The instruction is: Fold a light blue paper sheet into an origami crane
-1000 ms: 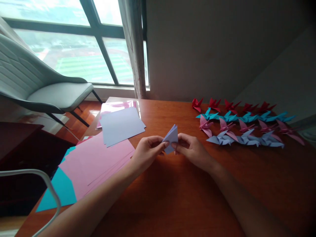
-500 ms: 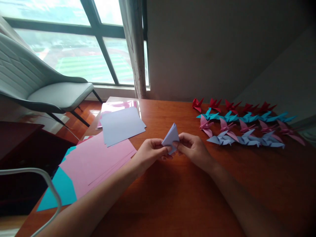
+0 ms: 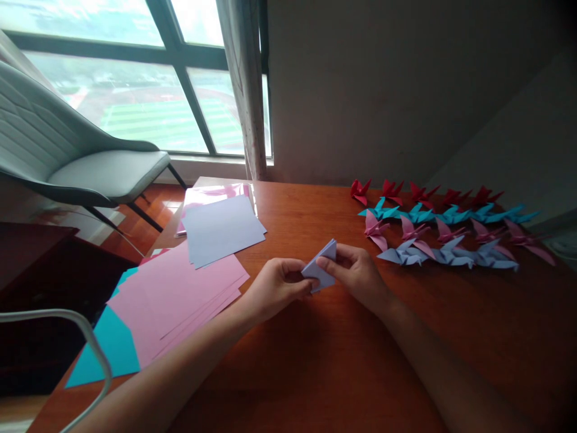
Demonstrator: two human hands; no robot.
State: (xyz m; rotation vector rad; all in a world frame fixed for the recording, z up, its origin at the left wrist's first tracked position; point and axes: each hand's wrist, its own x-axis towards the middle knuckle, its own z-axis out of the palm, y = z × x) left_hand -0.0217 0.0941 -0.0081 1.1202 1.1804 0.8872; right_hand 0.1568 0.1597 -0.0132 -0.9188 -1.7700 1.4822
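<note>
A small folded piece of pale lavender paper [image 3: 323, 278] is held up over the wooden table, between both hands. My left hand [image 3: 277, 288] pinches its left lower corner between thumb and fingers. On the other side, my right hand [image 3: 358, 273] grips the right edge, its thumb lying across the front face. Several layers show along the paper's upper edge. The fingers behind the paper are partly hidden. To the right lie rows of folded paper cranes: red [image 3: 422, 193], turquoise [image 3: 417, 213], pink [image 3: 375, 228] and lavender [image 3: 406, 255].
Left of my hands, lavender sheets [image 3: 225, 231] overlap pink sheets [image 3: 180, 294] and turquoise sheets [image 3: 106, 355] on the wooden table [image 3: 288, 373]. A shiny pink packet [image 3: 211, 192] lies behind them. A grey chair [image 3: 108, 171] stands by the window, and a white curved bar [image 3: 85, 328] is at lower left.
The folded paper has turned clockwise, its pointed top swinging to the right and down. My right thumb has moved up its front face, and my left hand has shifted slightly.
</note>
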